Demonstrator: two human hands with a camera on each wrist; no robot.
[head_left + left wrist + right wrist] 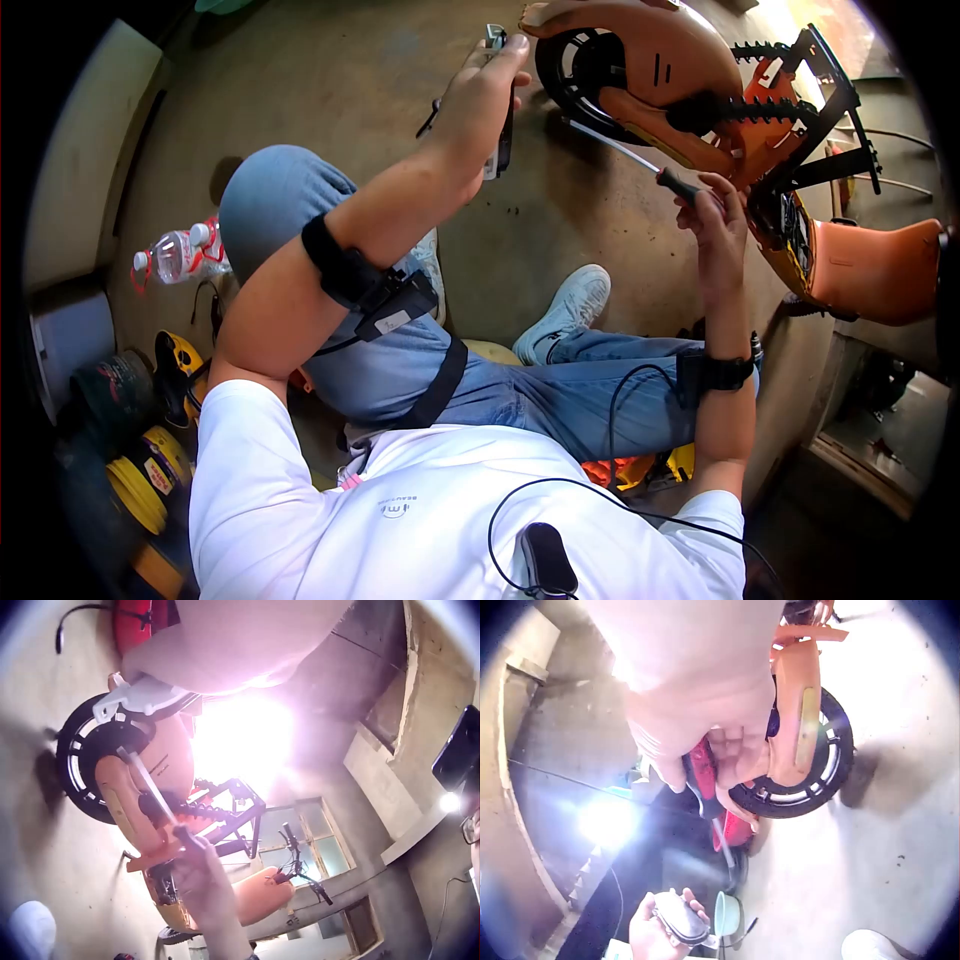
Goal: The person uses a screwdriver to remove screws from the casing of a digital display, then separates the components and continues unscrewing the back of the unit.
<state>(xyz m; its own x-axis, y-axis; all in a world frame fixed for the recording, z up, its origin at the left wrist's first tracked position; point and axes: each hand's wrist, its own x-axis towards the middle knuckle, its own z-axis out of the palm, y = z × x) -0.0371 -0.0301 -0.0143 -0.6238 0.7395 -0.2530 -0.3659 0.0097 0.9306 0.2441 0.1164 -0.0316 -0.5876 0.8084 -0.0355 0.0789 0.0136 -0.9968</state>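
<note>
My left hand (490,95) is raised in front of me and holds a flat oval grey-faced part (681,916) with a dark rim, like a lamp. A short black cable (742,934) hangs from it. Lower on the right, my right hand (715,220) grips a screwdriver (678,184) by its red and black handle. Its bare metal shaft points away from me, toward the black wheel (575,85) of an orange electric scooter (690,55). In the right wrist view the palm and curled fingers partly cover the handle.
Black coil springs (765,108) and a black frame (830,110) stick out beside the scooter's orange body. Water bottles (185,255) stand left of my knee, near a yellow and black tool (180,375) and a yellow reel (140,490). A mint basin (727,913) sits on the floor.
</note>
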